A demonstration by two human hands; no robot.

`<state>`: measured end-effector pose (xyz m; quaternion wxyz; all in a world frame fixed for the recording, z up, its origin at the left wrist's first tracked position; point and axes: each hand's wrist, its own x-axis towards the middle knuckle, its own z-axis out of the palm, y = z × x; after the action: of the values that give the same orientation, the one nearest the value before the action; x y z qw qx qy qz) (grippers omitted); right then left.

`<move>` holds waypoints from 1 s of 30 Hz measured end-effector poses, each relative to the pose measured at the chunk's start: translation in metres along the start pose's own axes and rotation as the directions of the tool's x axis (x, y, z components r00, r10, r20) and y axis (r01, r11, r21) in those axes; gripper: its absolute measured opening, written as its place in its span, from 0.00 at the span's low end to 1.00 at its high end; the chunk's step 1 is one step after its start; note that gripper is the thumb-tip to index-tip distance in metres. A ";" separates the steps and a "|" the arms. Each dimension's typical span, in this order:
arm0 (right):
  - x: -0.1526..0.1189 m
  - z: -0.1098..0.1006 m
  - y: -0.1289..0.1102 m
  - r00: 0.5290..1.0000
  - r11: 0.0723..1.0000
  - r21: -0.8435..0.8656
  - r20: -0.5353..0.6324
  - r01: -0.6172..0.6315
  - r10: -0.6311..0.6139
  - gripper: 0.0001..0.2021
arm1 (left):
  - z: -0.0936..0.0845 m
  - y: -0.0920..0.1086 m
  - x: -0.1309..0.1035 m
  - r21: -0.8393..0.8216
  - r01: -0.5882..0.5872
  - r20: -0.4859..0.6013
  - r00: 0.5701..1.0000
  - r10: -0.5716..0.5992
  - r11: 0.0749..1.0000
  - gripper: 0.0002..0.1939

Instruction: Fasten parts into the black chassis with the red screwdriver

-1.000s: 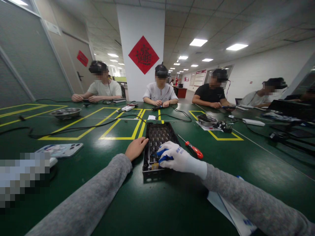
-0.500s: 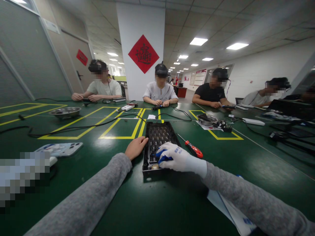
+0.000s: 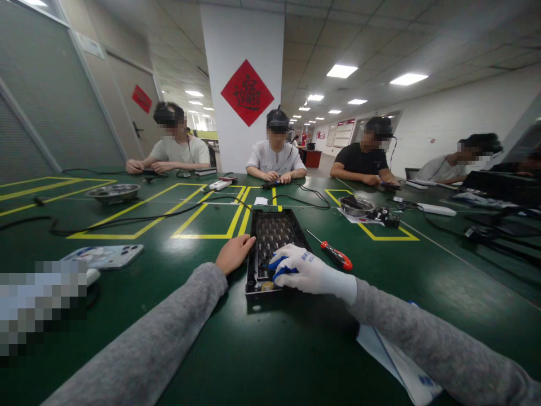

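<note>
A black rectangular case (image 3: 276, 216) with an open top lies on the green table, its inside lined with rows of small shiny parts. My bare left hand (image 3: 233, 254) is closed against the case's left side wall, steadying it by the edge. Over the near right part of the case is my right hand (image 3: 296, 268), in a white glove with blue fingertips. Its thumb and fingers are bent together down inside the case; anything between them is hidden. A small yellowish part (image 3: 267, 286) shows at the case's near end. Right of the case lies a red and black screwdriver (image 3: 337, 255).
A phone (image 3: 105, 256) lies to the left. Metal bowls stand farther off at left (image 3: 114, 193) and right (image 3: 355, 206). Black cables (image 3: 127, 224) cross the table. A white and blue glove or cloth (image 3: 393, 361) lies under my right forearm. Several people sit across the table.
The view has shifted very slightly. Both hands stay at the same places on the case, with the gloved fingers barely moved.
</note>
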<state>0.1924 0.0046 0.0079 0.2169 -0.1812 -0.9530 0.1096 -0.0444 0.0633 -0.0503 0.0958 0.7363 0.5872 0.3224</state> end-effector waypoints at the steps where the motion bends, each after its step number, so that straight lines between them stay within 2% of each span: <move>1: 0.000 0.000 0.000 1.000 1.000 -0.011 0.007 -0.006 0.006 0.09 | 0.000 0.000 0.000 0.000 0.000 0.000 1.000 0.000 1.000 0.21; 6: 0.000 0.000 -0.003 0.999 0.998 -0.055 0.012 -0.042 0.043 0.10 | 0.000 0.000 0.000 0.008 0.002 0.001 1.000 -0.002 1.000 0.21; 11: -0.001 0.002 -0.002 0.995 0.998 -0.023 -0.076 -0.066 0.065 0.09 | -0.001 0.001 0.000 0.019 0.010 0.007 1.000 -0.010 1.000 0.21; 17: 0.000 0.000 -0.003 1.000 0.999 -0.039 -0.012 0.010 -0.010 0.09 | -0.002 0.003 -0.001 0.008 0.016 0.008 1.000 -0.016 1.000 0.21; 26: 0.000 0.002 -0.005 0.998 0.999 -0.048 -0.061 0.005 -0.008 0.07 | -0.002 0.003 -0.001 0.009 0.012 0.010 1.000 -0.012 1.000 0.21; 30: 0.000 0.002 -0.004 0.997 0.997 -0.058 -0.048 0.056 -0.059 0.06 | -0.002 0.002 -0.001 0.015 0.009 0.004 1.000 -0.010 1.000 0.21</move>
<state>0.1901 0.0011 0.0069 0.2383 -0.1624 -0.9548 0.0715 -0.0438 0.0617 -0.0483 0.0930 0.7348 0.5929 0.3161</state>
